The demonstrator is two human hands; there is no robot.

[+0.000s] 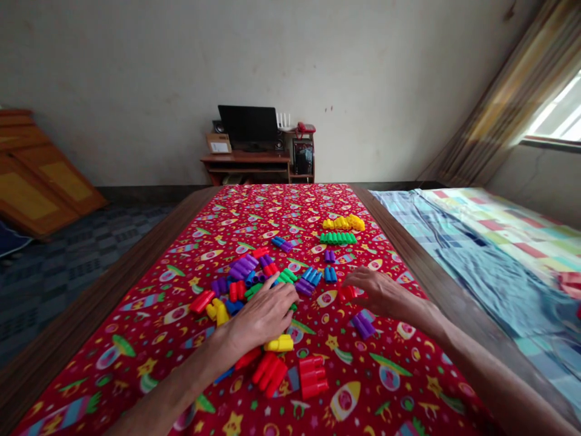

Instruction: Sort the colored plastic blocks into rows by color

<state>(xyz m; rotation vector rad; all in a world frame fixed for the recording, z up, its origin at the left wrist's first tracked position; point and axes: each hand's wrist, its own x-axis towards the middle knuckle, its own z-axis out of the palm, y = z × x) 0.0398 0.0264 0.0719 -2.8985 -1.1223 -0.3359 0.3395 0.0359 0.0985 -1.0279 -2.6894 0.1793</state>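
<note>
My left hand reaches over a loose pile of plastic building blocks, its fingers spread above a green block; its fingertips are partly hidden. On the right, my right hand has its fingers and thumb around a small red block at the tablecloth. Just beyond that block are a blue block and a purple block, in line with a green row and a yellow row. Below my right hand lies another purple block.
The red patterned tablecloth covers the middle of a wooden table. Nearer me lie red blocks and a yellow block. A bed stands to the right. Behind the table is a desk with a monitor.
</note>
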